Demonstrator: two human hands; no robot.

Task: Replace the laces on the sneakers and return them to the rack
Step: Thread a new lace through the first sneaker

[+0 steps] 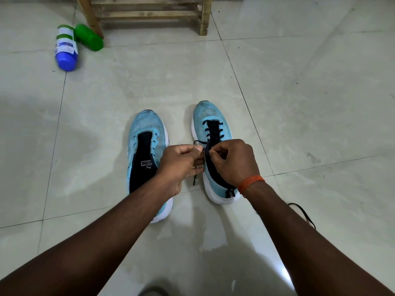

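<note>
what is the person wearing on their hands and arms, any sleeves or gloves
No sleeves or gloves show. Behind the right hand, the wrist carries an orange thread band wound round several times. The left hand and its wrist wear nothing.

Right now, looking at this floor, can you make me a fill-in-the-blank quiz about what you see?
1. The unlaced sneaker lies to the ____ of the laced sneaker.
2. The left hand pinches the dark ____ while the right hand grips the laced sneaker.
3. An orange band circles the ____ wrist.
4. The blue-and-white bottle lies beside a ____ one.
Missing words: left; lace; right; green.
</note>
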